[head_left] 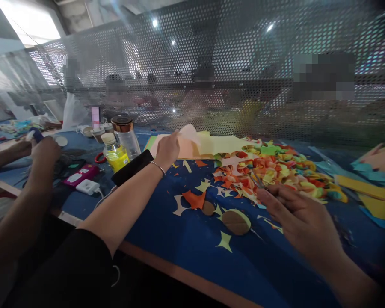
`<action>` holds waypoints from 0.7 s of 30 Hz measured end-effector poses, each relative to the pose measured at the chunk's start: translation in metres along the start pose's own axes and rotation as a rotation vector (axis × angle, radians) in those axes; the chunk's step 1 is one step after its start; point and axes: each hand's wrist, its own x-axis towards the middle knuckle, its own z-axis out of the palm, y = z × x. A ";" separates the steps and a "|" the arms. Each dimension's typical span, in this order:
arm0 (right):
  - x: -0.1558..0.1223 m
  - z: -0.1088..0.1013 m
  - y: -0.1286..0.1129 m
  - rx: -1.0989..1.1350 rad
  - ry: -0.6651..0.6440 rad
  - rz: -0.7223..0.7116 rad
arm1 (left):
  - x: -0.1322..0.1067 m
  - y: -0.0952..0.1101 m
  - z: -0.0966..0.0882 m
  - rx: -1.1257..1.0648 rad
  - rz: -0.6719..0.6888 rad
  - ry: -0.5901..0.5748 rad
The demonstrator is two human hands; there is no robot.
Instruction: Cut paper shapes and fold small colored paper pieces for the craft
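Observation:
My left hand [167, 149] reaches to the back of the table, its fingers closed on the edge of a pale paper sheet [190, 133]. That sheet is lifted and curled above a stack of coloured paper [229, 144]. My right hand [297, 214] is closed around scissors [256, 179], whose thin metal blades point at a heap of paper scraps [272, 167]; their handles are mostly hidden by my fingers. Between my hands lie a round cardboard piece [235, 221] with light green paper at its edge, a smaller brown disc [208, 208] and an orange offcut [194, 199].
Beneath my left forearm is a black phone [133, 167]. Left of it stand a yellow bottle [115, 152] and a clear tumbler [126, 134], near a pink power bank [81, 175]. Another person's hand [45, 149] works at far left. A perforated metal screen [186, 77] borders the table.

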 end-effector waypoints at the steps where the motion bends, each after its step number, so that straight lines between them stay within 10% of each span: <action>1: 0.000 0.001 0.000 0.035 0.001 0.014 | -0.002 0.002 -0.005 -0.036 0.009 0.052; 7: 0.006 0.009 -0.006 0.345 0.041 0.152 | -0.037 0.028 -0.035 -0.845 0.348 0.519; 13: 0.012 0.012 -0.014 0.552 0.154 0.204 | -0.061 0.044 -0.063 -1.225 0.249 0.281; 21: 0.016 0.008 -0.017 0.653 0.214 0.189 | -0.053 0.023 -0.046 -1.352 0.256 0.084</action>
